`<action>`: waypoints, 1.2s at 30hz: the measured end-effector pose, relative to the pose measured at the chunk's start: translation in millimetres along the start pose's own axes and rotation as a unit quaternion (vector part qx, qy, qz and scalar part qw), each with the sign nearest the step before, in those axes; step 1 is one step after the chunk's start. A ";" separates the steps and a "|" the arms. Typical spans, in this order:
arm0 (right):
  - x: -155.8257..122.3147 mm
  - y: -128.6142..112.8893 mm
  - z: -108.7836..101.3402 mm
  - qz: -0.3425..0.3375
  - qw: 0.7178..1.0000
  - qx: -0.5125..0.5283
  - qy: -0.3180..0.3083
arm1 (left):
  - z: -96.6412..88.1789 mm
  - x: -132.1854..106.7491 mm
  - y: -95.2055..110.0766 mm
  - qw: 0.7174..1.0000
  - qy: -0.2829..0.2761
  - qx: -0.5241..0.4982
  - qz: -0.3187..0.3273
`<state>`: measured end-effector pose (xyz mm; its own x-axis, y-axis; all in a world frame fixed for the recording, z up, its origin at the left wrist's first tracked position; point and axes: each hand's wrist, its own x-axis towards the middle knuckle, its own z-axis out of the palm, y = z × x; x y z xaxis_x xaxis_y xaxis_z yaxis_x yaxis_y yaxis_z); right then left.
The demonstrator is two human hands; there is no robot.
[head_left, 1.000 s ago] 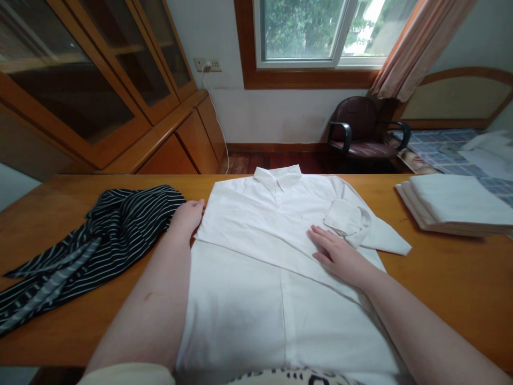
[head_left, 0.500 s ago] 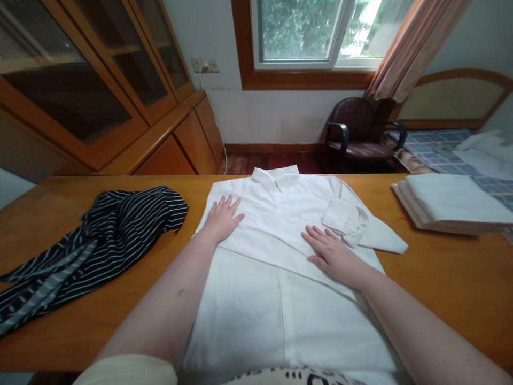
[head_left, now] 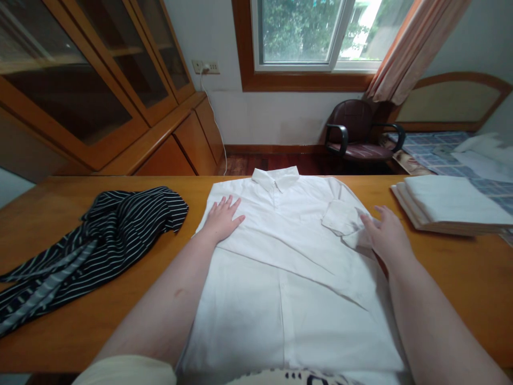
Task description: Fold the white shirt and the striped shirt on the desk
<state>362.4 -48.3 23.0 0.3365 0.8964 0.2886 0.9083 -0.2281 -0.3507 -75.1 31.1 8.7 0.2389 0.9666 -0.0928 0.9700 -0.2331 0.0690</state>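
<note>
A white long-sleeved button shirt [head_left: 248, 299] lies front up, its collar [head_left: 276, 179] toward the far edge of the table. One sleeve is laid across the chest, and the other is bent at the right side with its cuff [head_left: 340, 218] turned inward. My left hand [head_left: 222, 218] rests flat on the shirt near the left shoulder, fingers spread. At the bent right sleeve is my right hand [head_left: 390, 238], thumb and fingers apart and slightly curled. It covers part of that sleeve; whether it touches the cloth I cannot tell.
A black-and-white striped garment [head_left: 128, 230] lies crumpled on the wooden table [head_left: 156, 310] to the left. Folded white cloths [head_left: 452, 200] are stacked at the right. Beyond the table stand an office chair [head_left: 356, 131], a bed [head_left: 441, 155] and a glass-door cabinet [head_left: 160, 120].
My right hand has lifted off the middle of the shirt and moved right to the bent sleeve. My left hand has stayed in place.
</note>
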 end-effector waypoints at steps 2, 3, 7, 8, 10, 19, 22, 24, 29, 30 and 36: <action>5.7 9.4 1.8 0.048 0.998 -0.017 -0.034 | -0.5 0.0 -0.1 1.000 0.000 -0.001 -0.002; 7.1 11.4 2.4 0.068 0.996 -0.032 -0.049 | -0.8 -0.1 -0.1 1.000 -0.001 -0.002 -0.004; 5.6 3.9 -2.6 0.078 0.992 -0.073 -0.064 | -2.1 -0.4 0.3 1.000 -0.004 -0.009 -0.004; 3.6 -0.5 -6.0 0.072 0.994 -0.064 -0.053 | -2.2 -0.4 0.3 1.000 -0.005 -0.010 -0.003; -1.9 -9.7 -14.2 0.050 0.999 -0.021 -0.001 | -1.9 -0.2 0.0 1.000 -0.006 -0.011 -0.004; -34.7 -45.2 -31.0 -0.198 0.966 0.164 0.038 | -2.0 -0.2 -0.7 1.000 -0.008 -0.012 -0.006; -40.0 -55.6 -22.5 -0.300 0.928 0.174 -0.137 | -1.4 -0.4 0.1 1.000 -0.009 -0.014 -0.007; -42.6 -59.5 -14.0 -0.317 0.900 0.160 -0.252 | -0.9 0.2 -0.3 1.000 -0.009 -0.017 -0.007; -46.7 -61.2 0.0 -0.284 0.889 0.143 -0.330 | -18.2 -5.1 2.9 0.999 -0.008 -0.032 -0.004; -46.9 -61.2 0.6 -0.275 0.893 0.147 -0.326 | -26.8 -10.2 7.2 0.999 -0.003 -0.038 -0.005; -45.1 -60.5 1.4 -0.275 0.896 0.188 -0.295 | -76.8 -71.5 70.6 0.976 -0.063 -0.192 0.078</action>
<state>291.9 -74.4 30.0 -0.4257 0.9044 0.0283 0.7114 0.3539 -0.6072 -27.2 -46.3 96.5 0.4086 0.8966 -0.1710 0.8388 -0.2950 0.4576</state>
